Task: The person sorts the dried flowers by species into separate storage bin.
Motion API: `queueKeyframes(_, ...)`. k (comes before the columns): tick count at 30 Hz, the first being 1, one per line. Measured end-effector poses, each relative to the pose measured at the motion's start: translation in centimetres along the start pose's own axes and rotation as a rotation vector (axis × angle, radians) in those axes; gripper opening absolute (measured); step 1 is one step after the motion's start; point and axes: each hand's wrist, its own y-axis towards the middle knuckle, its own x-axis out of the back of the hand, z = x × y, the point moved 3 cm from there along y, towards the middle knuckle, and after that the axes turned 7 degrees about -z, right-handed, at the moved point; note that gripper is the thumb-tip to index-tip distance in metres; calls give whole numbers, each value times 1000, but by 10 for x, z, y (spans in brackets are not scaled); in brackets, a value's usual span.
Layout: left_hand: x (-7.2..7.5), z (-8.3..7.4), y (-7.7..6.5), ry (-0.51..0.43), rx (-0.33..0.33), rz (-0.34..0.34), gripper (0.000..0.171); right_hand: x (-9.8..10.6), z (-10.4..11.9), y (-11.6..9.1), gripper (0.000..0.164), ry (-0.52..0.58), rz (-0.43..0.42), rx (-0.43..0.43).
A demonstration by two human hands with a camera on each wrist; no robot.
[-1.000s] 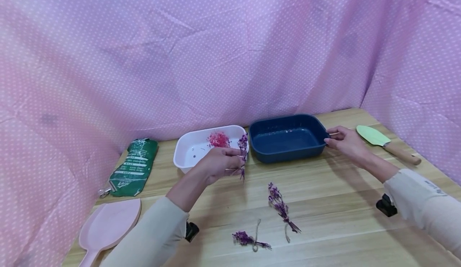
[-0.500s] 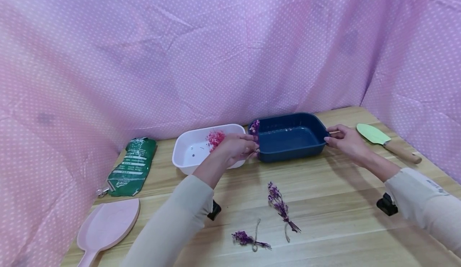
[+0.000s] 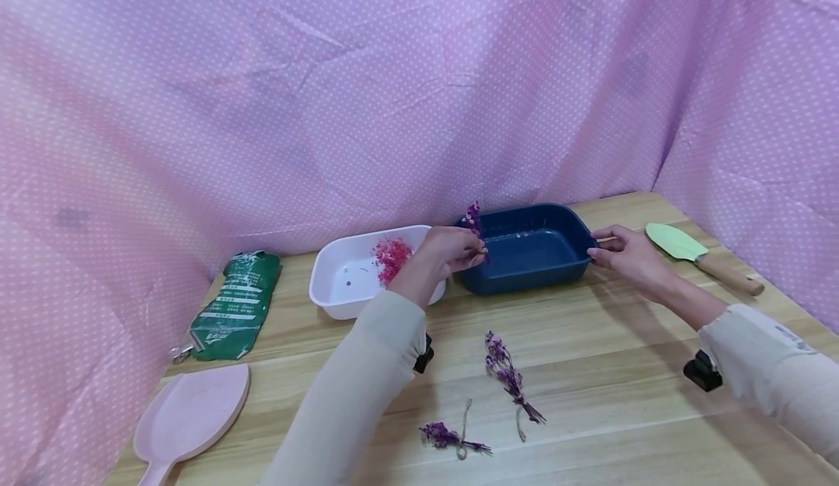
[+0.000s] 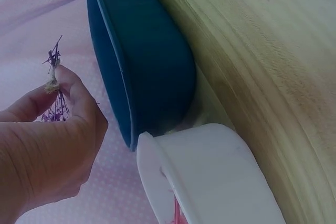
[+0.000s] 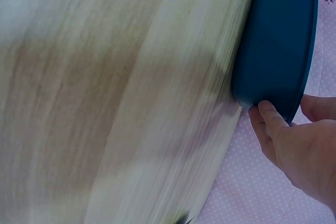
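My left hand (image 3: 452, 249) pinches a small bunch of purple dried flowers (image 3: 473, 218) over the left end of a dark blue rectangular tub (image 3: 524, 279). In the left wrist view, thumb and fingers hold the bunch where twine (image 4: 51, 86) binds its stems, and the blossoms are partly hidden behind the hand. At the tub's right end, my right hand (image 3: 634, 260) grips the wall; the right wrist view has the thumb at the rim and fingers against the outside. Two more purple bunches, a longer one (image 3: 503, 369) and a shorter one (image 3: 440, 435), lie on the table.
Left of the tub stands a white tub (image 3: 328, 302) with holes in its floor and pink dried flowers (image 3: 392, 259) inside. A green bag (image 3: 239, 304) and a pink scoop (image 3: 190, 413) lie at left. A green trowel (image 3: 675, 242) lies at right. Pink dotted cloth (image 3: 406, 107) hangs behind.
My left hand has carried the purple bunch rightward, from the white tub's right edge to over the blue tub's left end. My right hand stays on the blue tub.
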Motion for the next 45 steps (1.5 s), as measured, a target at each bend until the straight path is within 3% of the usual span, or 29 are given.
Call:
queueKeyframes(5, -4, 1, 5, -39, -3, -3, 20, -1, 1, 1, 44, 4, 6, -7)
queueKeyframes(12, -8, -1, 7, -58, -17, 105, 45, 0, 2, 1, 43, -24, -2, -4)
queueKeyframes(19, 1, -1, -1, -81, -48, 114, 53, 1, 0, 0, 42, -22, -5, -1)
queueKeyframes(27, 21, 12, -39, -97, -75, 145, 47, 2, -2, 0, 44, 73, -7, 7)
queueKeyframes(38, 84, 40, -87, -91, -77, 87, 39, 0, -3, -1, 43, 36, 11, -33)
queueKeyframes(45, 110, 65, -118, -77, -47, 112, 41, -1, 0, -1, 43, 3, 6, -12)
